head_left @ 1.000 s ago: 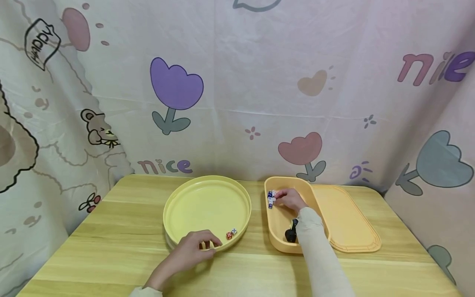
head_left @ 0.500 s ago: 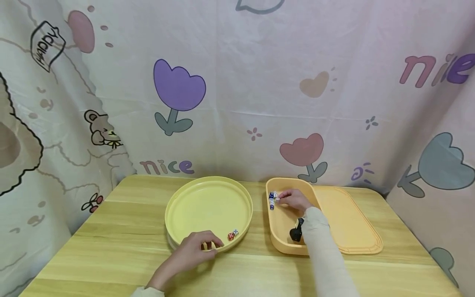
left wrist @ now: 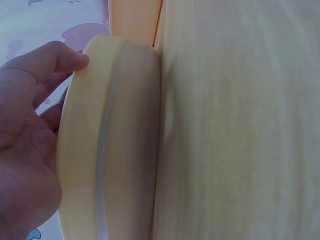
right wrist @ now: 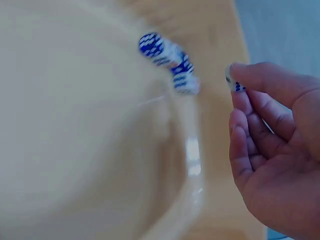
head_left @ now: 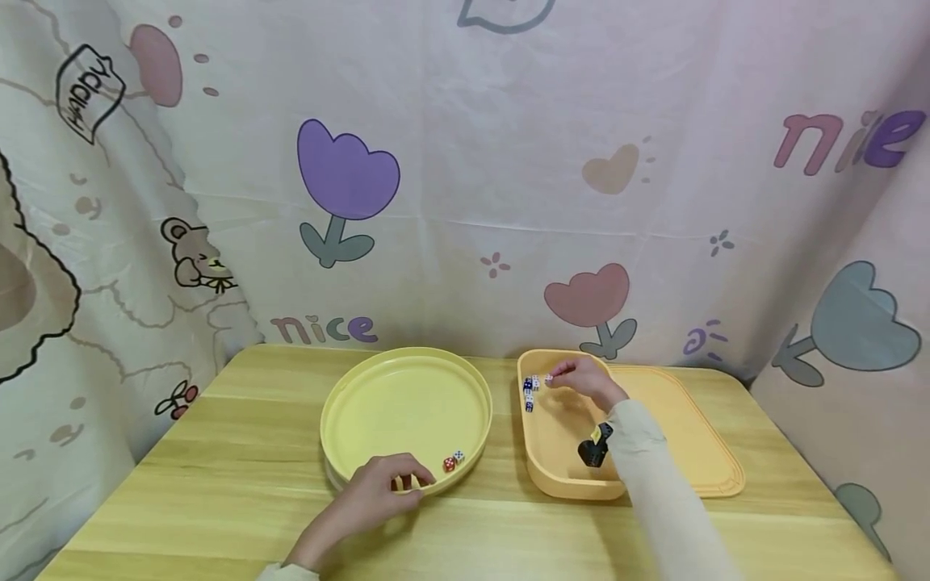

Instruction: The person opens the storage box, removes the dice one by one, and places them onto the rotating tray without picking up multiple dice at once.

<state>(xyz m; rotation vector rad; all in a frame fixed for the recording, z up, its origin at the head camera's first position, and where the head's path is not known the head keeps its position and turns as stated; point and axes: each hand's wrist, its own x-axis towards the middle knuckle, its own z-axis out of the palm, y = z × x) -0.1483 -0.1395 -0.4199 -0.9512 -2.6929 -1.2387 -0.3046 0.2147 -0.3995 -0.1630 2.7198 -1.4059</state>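
Note:
My right hand (head_left: 592, 382) pinches a white die (right wrist: 236, 82) between thumb and fingertips, above the orange box (head_left: 541, 480). Inside that box, along its left wall, sit several blue and white dice (head_left: 529, 393); they look blurred in the right wrist view. At the near rim of a round yellow tray (head_left: 407, 403), my left hand (head_left: 385, 486) holds on, thumb against the outer wall and fingers over the edge, as the left wrist view shows. A red die (head_left: 449, 464) and a white die (head_left: 459, 457) lie in the tray, right of those fingers.
A black object (head_left: 592, 453) with a yellow patch appears near the right sleeve, over the box. The orange lid (head_left: 690, 436) lies right of the box on the wooden table (head_left: 240, 452). A printed curtain (head_left: 465, 145) hangs behind.
My right hand has drawn up and to the right, away from the row of dice, with a white die in its fingertips. The left hand stays at the tray's rim.

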